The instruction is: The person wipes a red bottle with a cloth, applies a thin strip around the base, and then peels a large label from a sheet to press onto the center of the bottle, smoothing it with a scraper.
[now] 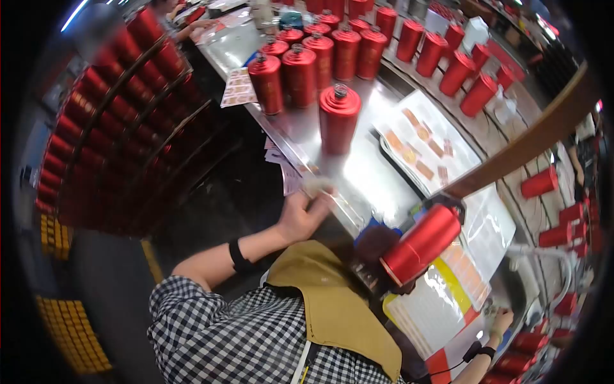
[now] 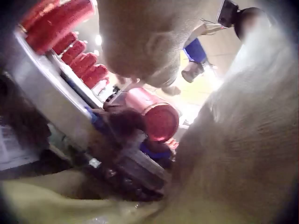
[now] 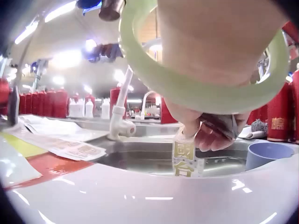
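Note:
My right hand (image 3: pixel 210 128) pinches a label with gold characters (image 3: pixel 183 156) between thumb and fingers, low over a metal basin (image 3: pixel 140 156). A dark flat piece (image 3: pixel 218 125) lies within the same hand's fingers. In the head view this right hand (image 1: pixel 502 323) is at the lower right. My left hand (image 1: pixel 304 214), fingers loosely bent and holding nothing visible, is by the table's near edge. A red bottle (image 1: pixel 425 246) lies tilted in a dark fixture (image 1: pixel 374 246) between the two hands; its round base shows in the left wrist view.
Several red bottles stand on the metal table (image 1: pixel 364 173), one bottle (image 1: pixel 339 118) nearer than the others. Label sheets (image 1: pixel 428 137) lie beyond it. A rack of red bottles (image 1: pixel 115 121) is at the left. A blue cup (image 3: pixel 266 154) stands by the basin, near a white tap pipe (image 3: pixel 120 123).

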`<action>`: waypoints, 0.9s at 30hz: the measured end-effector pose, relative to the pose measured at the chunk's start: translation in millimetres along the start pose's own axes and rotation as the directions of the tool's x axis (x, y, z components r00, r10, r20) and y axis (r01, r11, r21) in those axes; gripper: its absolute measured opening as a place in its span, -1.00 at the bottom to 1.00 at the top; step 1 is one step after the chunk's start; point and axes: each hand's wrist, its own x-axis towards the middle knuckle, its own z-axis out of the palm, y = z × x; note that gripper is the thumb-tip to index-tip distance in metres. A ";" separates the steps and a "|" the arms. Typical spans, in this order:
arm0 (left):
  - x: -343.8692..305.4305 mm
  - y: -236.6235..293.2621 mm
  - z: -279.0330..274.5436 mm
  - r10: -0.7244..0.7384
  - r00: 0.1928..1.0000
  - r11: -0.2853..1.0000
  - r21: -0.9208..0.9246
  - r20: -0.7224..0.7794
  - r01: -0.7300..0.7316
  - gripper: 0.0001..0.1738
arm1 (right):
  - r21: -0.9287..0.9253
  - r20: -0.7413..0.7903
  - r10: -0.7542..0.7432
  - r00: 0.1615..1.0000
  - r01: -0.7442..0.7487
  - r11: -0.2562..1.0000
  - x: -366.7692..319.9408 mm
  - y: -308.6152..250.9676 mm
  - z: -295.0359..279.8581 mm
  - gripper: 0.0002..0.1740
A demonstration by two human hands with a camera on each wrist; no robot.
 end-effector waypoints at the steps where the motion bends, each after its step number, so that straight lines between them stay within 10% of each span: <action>1: 9.5 -17.4 -21.2 -0.166 0.971 0.986 -0.040 -0.172 0.161 -0.71 | -0.052 -0.041 -0.035 0.999 0.033 0.998 10.0 12.8 19.4 -0.72; 5: 77.9 -132.2 -139.6 -0.268 0.594 0.962 -0.243 -0.759 0.125 -0.70 | -0.239 0.130 0.050 0.990 -0.018 0.971 22.7 -18.0 28.6 -0.72; 8: 134.2 -198.0 -237.1 -0.544 0.330 0.835 -0.457 -0.771 0.307 -0.46 | -0.244 0.124 0.031 0.992 0.000 0.970 54.0 2.6 24.7 -0.73; 12: 195.4 -218.7 -283.5 -0.790 0.278 0.609 -0.748 -0.546 0.261 -0.37 | -0.148 -0.014 -0.075 0.997 0.072 0.986 56.3 -48.1 -16.8 -0.81; 15: 231.2 -230.0 -284.8 -0.557 0.215 0.826 -0.563 -0.802 0.037 -0.65 | -0.150 -0.091 -0.240 0.966 0.225 0.963 42.2 -86.9 -43.0 -0.82; 21: 274.8 -201.6 -280.6 -0.310 0.435 0.930 -0.365 -0.845 -0.047 -0.63 | -0.073 -0.127 -0.200 0.971 0.192 0.979 -17.2 -166.2 -87.3 -0.83; 27: 274.8 -131.0 -303.0 0.275 0.201 0.961 0.270 -0.940 -0.053 -0.71 | -0.082 -0.109 -0.120 0.987 0.112 0.990 -27.6 -108.9 -90.5 -0.84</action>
